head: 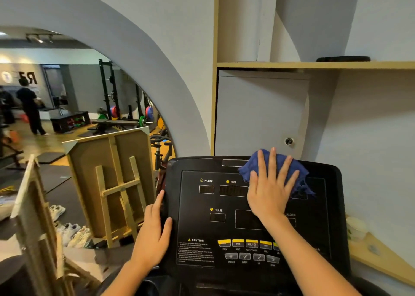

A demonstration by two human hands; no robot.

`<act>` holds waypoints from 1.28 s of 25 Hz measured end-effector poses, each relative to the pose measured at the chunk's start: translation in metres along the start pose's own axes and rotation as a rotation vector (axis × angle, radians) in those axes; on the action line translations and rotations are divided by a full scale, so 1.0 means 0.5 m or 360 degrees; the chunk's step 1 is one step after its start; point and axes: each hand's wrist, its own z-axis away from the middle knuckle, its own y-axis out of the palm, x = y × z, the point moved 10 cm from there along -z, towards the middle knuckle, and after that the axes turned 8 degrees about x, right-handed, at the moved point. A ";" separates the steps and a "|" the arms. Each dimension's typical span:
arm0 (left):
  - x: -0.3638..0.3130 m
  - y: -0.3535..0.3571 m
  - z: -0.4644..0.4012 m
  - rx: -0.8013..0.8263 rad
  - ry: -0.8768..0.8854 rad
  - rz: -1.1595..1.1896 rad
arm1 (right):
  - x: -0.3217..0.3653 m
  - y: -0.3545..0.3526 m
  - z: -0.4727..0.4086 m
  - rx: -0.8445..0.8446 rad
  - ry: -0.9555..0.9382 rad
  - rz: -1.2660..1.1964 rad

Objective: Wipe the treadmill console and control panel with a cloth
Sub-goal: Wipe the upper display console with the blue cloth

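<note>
The black treadmill console (202,228) fills the lower middle of the view, with INCLINE, TIME and PULSE displays and a row of yellow buttons (244,243) lower down. My right hand (269,190) lies flat, fingers spread, pressing a blue cloth (289,165) against the console's upper right part. The cloth sticks out above and to the right of my fingers. My left hand (155,230) grips the console's left edge, thumb on the front face.
A wooden shelf unit (314,65) with a grey cabinet door stands behind the console. An arched mirror (67,116) at left reflects the gym and people. Wooden easels (119,190) and several shoes (71,233) sit at left. A wooden ledge (381,257) lies at right.
</note>
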 end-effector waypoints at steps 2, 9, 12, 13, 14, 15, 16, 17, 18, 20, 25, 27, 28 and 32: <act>0.016 0.006 0.027 0.0056 -0.0035 -0.0020 | 0.043 0.009 0.003 0.0009 -0.0063 0.0006; 0.056 0.013 0.098 0.0196 -0.0186 -0.0022 | 0.238 0.052 0.012 0.0087 -0.0500 0.0085; 0.063 0.017 0.116 0.0249 -0.0166 0.0010 | 0.305 0.069 0.017 0.0141 -0.0650 0.0125; 0.066 0.020 0.122 0.0271 -0.0162 0.0023 | 0.329 0.073 0.021 0.0159 -0.0718 0.0142; 0.068 0.022 0.128 0.0280 -0.0156 0.0040 | 0.351 0.077 0.028 0.0173 -0.0789 0.0159; 0.071 0.024 0.132 0.0283 -0.0151 0.0050 | 0.370 0.081 0.036 0.0180 -0.0857 0.0171; 0.075 0.025 0.137 0.0268 -0.0147 0.0060 | 0.387 0.085 0.044 0.0184 -0.0917 0.0179; 0.081 0.023 0.142 0.0249 -0.0149 0.0068 | 0.400 0.088 0.052 0.0192 -0.0967 0.0185; 0.084 0.021 0.145 0.0223 -0.0149 0.0078 | 0.410 0.093 0.059 0.0205 -0.1008 0.0195; 0.090 0.013 0.150 0.0174 -0.0159 0.0078 | 0.424 0.106 0.075 0.0234 -0.1089 0.0224; 0.097 -0.035 0.139 0.0045 -0.0138 0.0136 | 0.446 0.125 0.137 0.0319 -0.1278 0.0172; 0.091 -0.073 0.113 -0.0080 -0.0092 0.0163 | 0.446 0.135 0.179 0.0370 -0.1337 0.0134; 0.083 -0.094 0.093 -0.0143 -0.0059 0.0167 | 0.444 0.140 0.202 0.0392 -0.1364 0.0126; 0.020 -0.163 -0.004 -0.0262 0.0058 0.0166 | 0.422 0.166 0.297 0.0523 -0.1453 0.0137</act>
